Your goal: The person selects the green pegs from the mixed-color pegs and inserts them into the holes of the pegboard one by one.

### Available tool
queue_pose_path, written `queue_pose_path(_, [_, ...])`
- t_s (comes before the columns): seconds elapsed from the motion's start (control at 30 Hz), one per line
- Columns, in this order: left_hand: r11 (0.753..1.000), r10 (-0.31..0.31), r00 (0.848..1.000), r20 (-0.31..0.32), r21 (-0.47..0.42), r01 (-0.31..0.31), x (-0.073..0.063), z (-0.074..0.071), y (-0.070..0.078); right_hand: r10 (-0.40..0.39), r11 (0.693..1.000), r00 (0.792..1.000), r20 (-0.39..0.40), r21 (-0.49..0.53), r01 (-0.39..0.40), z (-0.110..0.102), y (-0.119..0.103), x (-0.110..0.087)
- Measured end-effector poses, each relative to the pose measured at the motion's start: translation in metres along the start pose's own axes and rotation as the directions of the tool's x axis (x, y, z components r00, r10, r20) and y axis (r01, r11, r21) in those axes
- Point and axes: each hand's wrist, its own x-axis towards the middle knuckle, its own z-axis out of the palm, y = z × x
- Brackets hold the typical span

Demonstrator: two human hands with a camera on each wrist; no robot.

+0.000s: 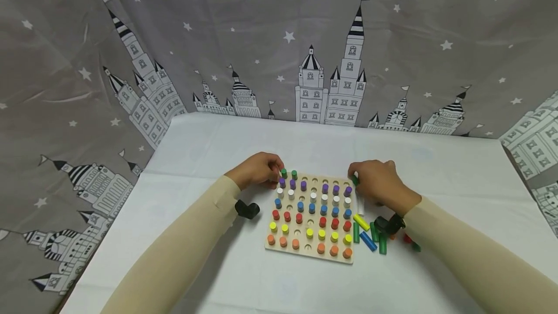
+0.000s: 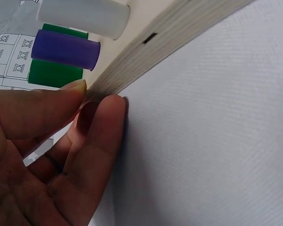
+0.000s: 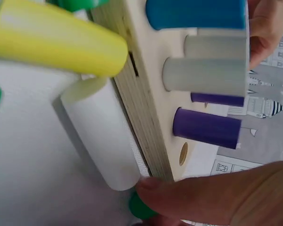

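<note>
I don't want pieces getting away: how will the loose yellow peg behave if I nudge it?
The yellow peg would likely roll, being round and lying on its side, though the loose white peg by its end might check it. It looks stiff, with straight sides. Its smooth surface could be slippery.

Wooden pegboard (image 1: 303,227), left hand (image 1: 260,169) gripping its corner
Upright coloured pegs (image 1: 322,222) fill most holes; the right hand (image 1: 377,180) pinches a green peg (image 1: 355,180), loose pegs (image 1: 368,241) beside its wrist.
</note>
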Motion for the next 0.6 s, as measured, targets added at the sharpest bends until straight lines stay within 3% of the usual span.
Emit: queue_pose_path(0.6, [1.0, -0.003, 1.0, -0.005, -0.015, 0.003, -0.001, 0.0, 0.001, 0.031, 0.998, 0.998, -0.055, 0.06, -0.028, -0.006, -0.003, 0.019])
